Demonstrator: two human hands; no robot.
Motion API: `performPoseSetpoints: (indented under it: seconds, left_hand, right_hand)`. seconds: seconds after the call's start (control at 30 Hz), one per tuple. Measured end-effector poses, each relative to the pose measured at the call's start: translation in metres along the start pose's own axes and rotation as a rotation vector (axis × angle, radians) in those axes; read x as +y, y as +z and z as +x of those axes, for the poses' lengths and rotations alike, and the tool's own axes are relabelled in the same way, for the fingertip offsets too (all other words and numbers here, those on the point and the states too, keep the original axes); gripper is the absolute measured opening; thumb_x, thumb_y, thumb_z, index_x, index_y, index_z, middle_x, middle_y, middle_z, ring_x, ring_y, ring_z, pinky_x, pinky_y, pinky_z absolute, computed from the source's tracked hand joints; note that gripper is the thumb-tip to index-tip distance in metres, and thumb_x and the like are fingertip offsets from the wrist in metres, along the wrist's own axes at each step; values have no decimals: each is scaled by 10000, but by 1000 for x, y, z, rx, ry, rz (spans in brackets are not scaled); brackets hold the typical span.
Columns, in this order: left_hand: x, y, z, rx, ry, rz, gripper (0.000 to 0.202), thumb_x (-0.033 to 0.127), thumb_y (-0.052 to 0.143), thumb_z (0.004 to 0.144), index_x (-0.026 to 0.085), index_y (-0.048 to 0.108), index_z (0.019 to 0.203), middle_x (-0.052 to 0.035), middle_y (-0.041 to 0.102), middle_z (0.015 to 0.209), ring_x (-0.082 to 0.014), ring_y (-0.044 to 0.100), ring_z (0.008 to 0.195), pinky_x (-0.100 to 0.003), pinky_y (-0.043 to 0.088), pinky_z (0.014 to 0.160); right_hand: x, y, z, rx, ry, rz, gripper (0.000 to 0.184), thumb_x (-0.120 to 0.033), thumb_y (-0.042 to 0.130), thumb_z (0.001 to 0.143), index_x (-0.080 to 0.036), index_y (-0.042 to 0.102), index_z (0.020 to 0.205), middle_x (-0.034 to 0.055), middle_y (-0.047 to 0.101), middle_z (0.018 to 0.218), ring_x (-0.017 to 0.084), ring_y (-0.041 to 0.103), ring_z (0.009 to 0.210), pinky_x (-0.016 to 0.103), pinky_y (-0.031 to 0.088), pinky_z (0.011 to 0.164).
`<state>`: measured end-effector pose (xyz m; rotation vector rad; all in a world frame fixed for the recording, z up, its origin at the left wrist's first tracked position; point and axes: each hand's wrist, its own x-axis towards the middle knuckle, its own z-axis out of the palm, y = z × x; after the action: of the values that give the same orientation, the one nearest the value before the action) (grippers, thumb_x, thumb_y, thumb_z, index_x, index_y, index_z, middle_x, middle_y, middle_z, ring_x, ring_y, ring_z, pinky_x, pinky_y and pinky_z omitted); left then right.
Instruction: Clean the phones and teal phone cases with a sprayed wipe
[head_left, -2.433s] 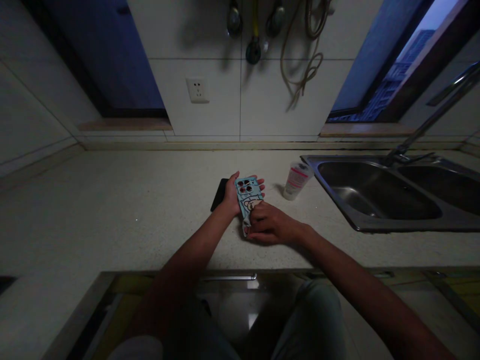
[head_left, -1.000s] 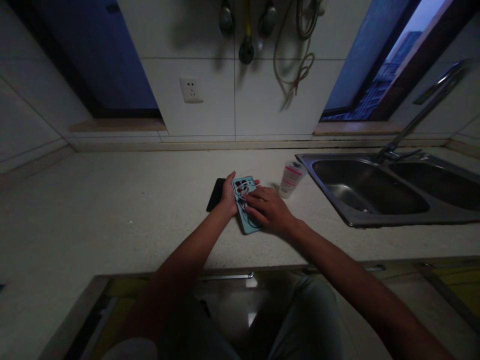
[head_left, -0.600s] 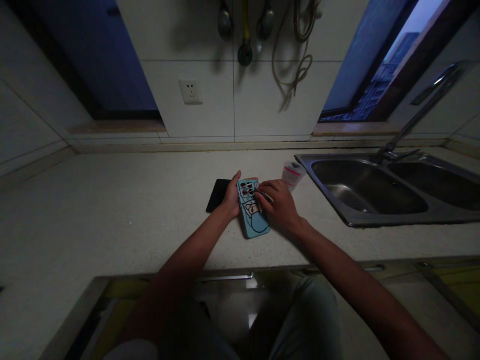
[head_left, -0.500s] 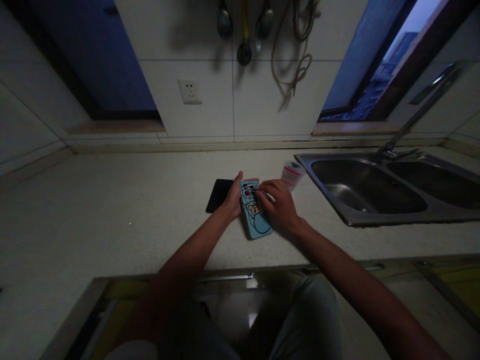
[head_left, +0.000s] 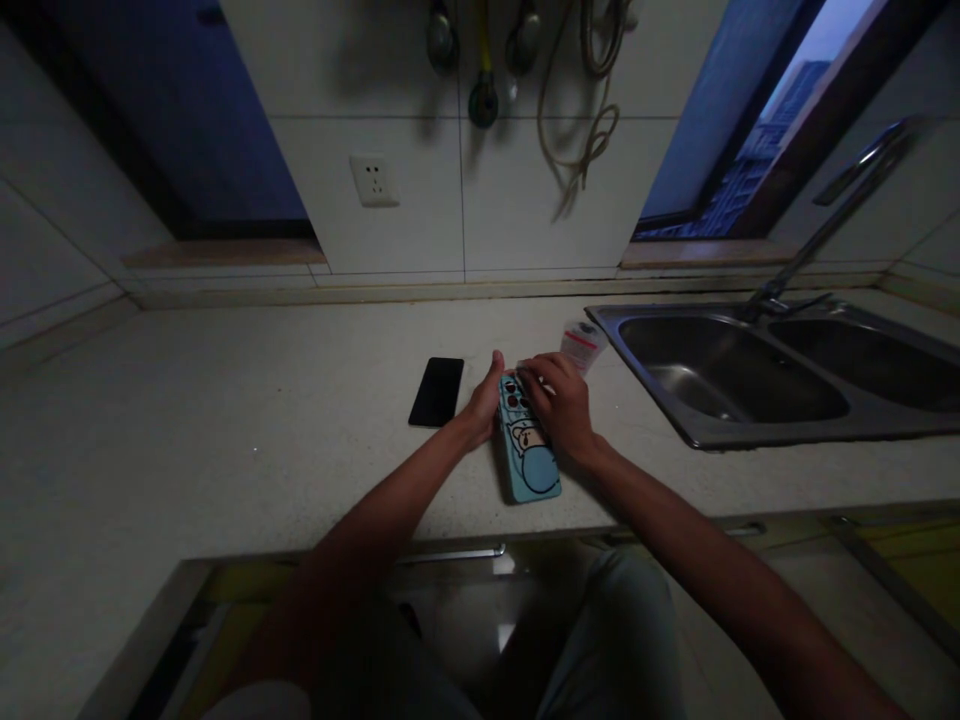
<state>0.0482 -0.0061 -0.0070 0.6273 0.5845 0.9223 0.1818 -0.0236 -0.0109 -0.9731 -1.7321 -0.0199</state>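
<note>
A light blue phone case (head_left: 533,455) with a cartoon bear lies on the pale countertop (head_left: 225,420), camera holes at its far end. My left hand (head_left: 484,403) grips the case's left edge near the top, fingers curled round it. My right hand (head_left: 559,400) is closed over the top right of the case, fingertips pressed at the camera holes; a bit of white shows under them, too small to name. A black phone (head_left: 437,391) lies flat on the counter just left of my left hand.
A small white plastic cup with a pink label (head_left: 582,345) stands behind my right hand. A steel double sink (head_left: 750,380) with a tap (head_left: 832,215) fills the right. Utensils and a cord (head_left: 585,100) hang on the tiled wall beside a socket (head_left: 373,180).
The case has slid right and nearer, away from the black phone. My right hand moved from its lower half up to the camera end, uncovering the bear picture.
</note>
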Motion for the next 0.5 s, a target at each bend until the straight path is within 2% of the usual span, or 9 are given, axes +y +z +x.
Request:
performPoseSetpoints:
  seconds: [0.1,0.23,0.37,0.5]
  left_hand:
    - [-4,6,-2,31,-42,-23,586,593,358,1016,124,707,980,-56,709,677,-163,684,618,-262,533,667]
    - [0,8,-3,63,-59,-102,722,661,259,1003,106,712,1092,-123,762,833,-238,745,833,-349,570,818]
    - [13,1,-1,119,-38,-181,808,714,217,977,90,711,1115,-171,762,865,-279,749,857,-410,586,834]
    - [27,-8,1,160,-10,-275,794,726,245,965,102,693,1163,-170,755,854,-294,746,846,-488,584,860]
  right_hand:
    - [-4,0,0,27,-71,-23,174,-262,574,985,-221,735,1035,90,711,968,243,661,912,410,561,797]
    - [-4,4,-5,-145,-207,20,216,-238,546,999,-226,736,1101,97,763,1065,244,704,1011,440,582,893]
    - [-4,7,-9,-283,-359,92,251,-220,544,1002,-229,717,1183,95,745,1234,220,679,1209,410,569,1030]
    - [-11,5,-10,-425,-598,204,289,-160,543,978,-178,702,1219,107,752,1224,215,628,1296,393,540,1093]
